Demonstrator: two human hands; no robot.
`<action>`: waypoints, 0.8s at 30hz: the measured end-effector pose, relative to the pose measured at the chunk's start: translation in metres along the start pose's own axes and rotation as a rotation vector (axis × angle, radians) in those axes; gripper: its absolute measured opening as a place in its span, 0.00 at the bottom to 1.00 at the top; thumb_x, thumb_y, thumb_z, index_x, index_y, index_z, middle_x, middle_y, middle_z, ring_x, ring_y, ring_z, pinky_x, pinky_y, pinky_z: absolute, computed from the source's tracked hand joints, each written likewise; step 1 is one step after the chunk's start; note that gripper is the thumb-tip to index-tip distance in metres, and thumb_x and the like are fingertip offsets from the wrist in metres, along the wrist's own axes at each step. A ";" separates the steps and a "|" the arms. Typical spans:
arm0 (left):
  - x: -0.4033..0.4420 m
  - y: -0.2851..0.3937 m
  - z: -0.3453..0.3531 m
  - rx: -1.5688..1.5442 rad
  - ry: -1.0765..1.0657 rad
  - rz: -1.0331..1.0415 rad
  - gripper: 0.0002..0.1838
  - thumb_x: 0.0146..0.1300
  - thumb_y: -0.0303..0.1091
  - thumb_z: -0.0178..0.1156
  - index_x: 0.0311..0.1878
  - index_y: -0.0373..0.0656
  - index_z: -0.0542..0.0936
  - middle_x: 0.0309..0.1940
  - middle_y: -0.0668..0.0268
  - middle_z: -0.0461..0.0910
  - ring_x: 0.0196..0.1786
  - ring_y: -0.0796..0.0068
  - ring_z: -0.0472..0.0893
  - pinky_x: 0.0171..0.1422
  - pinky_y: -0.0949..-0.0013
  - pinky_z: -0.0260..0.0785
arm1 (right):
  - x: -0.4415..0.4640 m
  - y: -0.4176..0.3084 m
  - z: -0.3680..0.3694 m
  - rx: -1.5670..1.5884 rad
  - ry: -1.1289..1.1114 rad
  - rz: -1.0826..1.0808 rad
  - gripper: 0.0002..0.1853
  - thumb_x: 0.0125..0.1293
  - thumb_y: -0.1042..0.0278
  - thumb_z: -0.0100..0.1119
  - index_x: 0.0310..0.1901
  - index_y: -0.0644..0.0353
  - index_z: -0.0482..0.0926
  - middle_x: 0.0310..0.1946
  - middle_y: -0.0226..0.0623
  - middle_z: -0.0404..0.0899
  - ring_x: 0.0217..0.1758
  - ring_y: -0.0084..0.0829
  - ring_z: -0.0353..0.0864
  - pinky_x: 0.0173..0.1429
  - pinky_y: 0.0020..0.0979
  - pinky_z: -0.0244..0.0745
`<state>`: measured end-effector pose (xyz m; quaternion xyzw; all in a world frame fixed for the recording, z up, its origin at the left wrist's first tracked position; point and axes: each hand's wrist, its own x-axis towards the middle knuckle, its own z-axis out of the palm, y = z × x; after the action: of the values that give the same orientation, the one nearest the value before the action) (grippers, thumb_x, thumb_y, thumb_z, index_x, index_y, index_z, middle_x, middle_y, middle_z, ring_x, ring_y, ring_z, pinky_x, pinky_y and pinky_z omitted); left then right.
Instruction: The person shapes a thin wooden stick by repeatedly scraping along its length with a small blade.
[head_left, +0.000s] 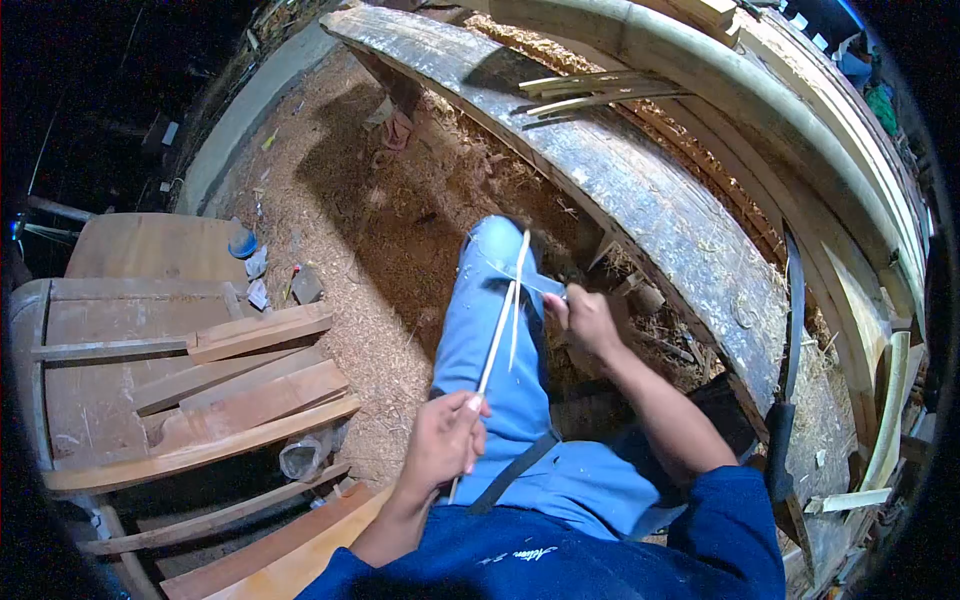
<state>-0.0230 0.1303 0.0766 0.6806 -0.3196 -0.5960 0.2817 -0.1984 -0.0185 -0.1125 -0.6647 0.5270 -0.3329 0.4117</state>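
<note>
My left hand is closed around a thin pale strip, which runs up over my raised knee in blue trousers. On the right, my right hand is closed on a knife, its fingers wrapped round the handle. The knife's blade reaches left and meets the strip near its upper part. A thin sliver splits off beside the strip there. A dark strap lies across my lap.
A long worn plank curves along the right, with thin split strips on it. A large blade with a dark handle stands at its near edge. Wooden pieces lie on a bench at left. Shavings cover the floor.
</note>
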 end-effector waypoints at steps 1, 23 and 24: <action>-0.006 -0.001 -0.004 -0.043 -0.003 -0.035 0.15 0.76 0.37 0.49 0.37 0.36 0.77 0.14 0.66 0.74 0.10 0.82 0.68 0.13 0.76 0.58 | 0.000 0.005 0.004 -0.074 -0.078 0.110 0.27 0.72 0.41 0.51 0.33 0.63 0.78 0.26 0.47 0.80 0.30 0.42 0.80 0.35 0.42 0.74; -0.032 0.007 -0.005 0.001 -0.125 0.074 0.17 0.78 0.39 0.43 0.46 0.36 0.77 0.14 0.68 0.72 0.12 0.84 0.67 0.17 0.79 0.59 | -0.004 -0.123 -0.066 0.682 -0.374 0.226 0.15 0.69 0.57 0.62 0.40 0.62 0.84 0.25 0.24 0.81 0.20 0.10 0.63 0.23 0.20 0.56; -0.031 0.008 -0.004 0.013 -0.129 0.084 0.17 0.78 0.38 0.43 0.46 0.36 0.78 0.14 0.68 0.72 0.12 0.85 0.67 0.17 0.79 0.58 | -0.003 -0.116 -0.061 0.737 -0.365 0.239 0.12 0.67 0.58 0.65 0.36 0.61 0.84 0.23 0.23 0.79 0.20 0.11 0.65 0.23 0.20 0.57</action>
<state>-0.0228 0.1498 0.1027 0.6285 -0.3694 -0.6243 0.2807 -0.2035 -0.0156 0.0186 -0.4556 0.3647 -0.3257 0.7439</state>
